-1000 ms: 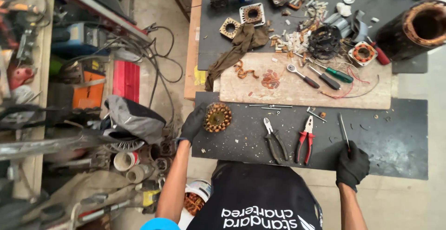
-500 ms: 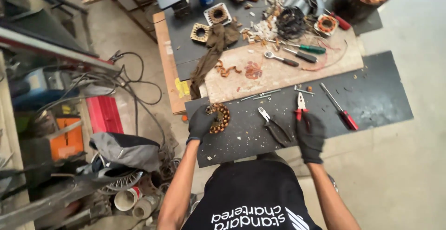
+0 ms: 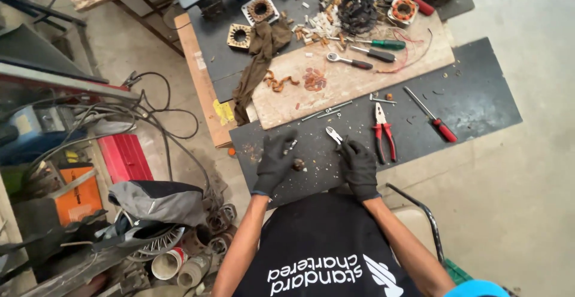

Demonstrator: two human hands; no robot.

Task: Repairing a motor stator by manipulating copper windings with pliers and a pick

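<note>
My gloved right hand [image 3: 359, 168] grips grey-handled cutters [image 3: 333, 134], their jaws aimed up-left, away from me. My gloved left hand [image 3: 275, 160] cups a small copper-wound coil [image 3: 297, 164] near the front edge of the dark rubber-topped table [image 3: 479, 93]. Red-handled pliers [image 3: 383, 132] lie just right; bare concrete floor [image 3: 533, 183] lies beyond.

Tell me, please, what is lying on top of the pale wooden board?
On the wooden board lie a wrench, two green-handled screwdrivers and copper wire scraps. A brown rag covers its left edge.
</note>
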